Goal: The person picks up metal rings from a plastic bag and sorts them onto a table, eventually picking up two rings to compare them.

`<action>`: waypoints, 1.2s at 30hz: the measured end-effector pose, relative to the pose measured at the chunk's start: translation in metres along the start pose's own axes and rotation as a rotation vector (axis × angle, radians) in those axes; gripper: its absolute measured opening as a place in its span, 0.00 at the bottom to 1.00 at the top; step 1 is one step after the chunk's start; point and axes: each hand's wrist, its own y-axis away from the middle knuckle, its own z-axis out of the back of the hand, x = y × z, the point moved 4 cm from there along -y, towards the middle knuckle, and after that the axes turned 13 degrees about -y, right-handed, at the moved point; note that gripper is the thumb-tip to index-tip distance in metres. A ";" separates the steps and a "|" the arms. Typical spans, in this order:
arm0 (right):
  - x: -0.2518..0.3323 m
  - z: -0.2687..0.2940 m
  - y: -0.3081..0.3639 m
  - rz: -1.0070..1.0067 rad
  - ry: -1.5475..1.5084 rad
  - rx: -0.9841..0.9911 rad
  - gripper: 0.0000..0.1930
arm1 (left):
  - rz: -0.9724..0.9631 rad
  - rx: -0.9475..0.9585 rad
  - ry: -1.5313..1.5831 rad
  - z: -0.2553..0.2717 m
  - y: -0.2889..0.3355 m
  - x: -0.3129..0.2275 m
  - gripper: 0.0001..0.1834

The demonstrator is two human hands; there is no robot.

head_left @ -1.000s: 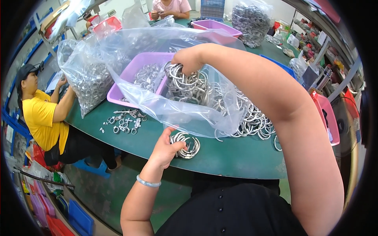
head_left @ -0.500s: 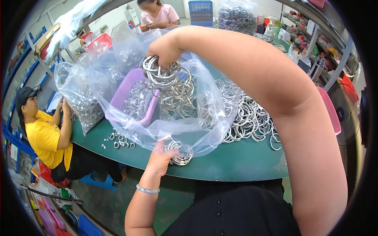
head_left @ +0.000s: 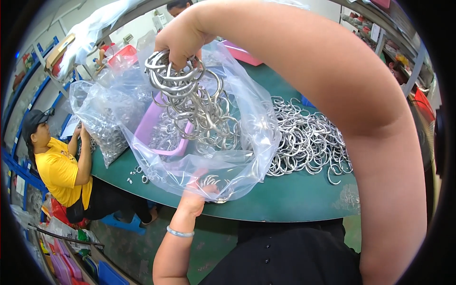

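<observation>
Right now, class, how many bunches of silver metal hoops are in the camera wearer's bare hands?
2: one bunch of hoops hangs from the right hand; the other bunch is in the left hand, near the green table's edge, seen through clear plastic film. Some hoops hide behind others.

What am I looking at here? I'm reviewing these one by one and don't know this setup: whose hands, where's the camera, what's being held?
There is no robot: these are a person's bare hands. The left of two fisheye cameras worn on the head looks down, so straight edges bend.

The right hand is raised, gripping a tangled bunch of silver rings. The left hand is at a smaller bunch of rings near the table edge; clear plastic covers it, so its grip is hard to judge.

On the green table lie a pile of loose rings and a purple tub with small metal pieces.
</observation>
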 end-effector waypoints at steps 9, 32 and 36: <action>0.039 0.015 0.013 -0.004 0.276 -0.117 0.18 | -0.004 0.033 -0.038 0.002 0.003 -0.003 0.35; 0.101 0.047 0.094 0.146 0.041 -0.089 0.10 | -0.035 0.070 -0.009 0.008 -0.007 0.004 0.24; 0.099 0.039 0.128 0.156 0.091 -0.125 0.11 | 0.006 0.080 0.038 0.009 -0.008 0.005 0.23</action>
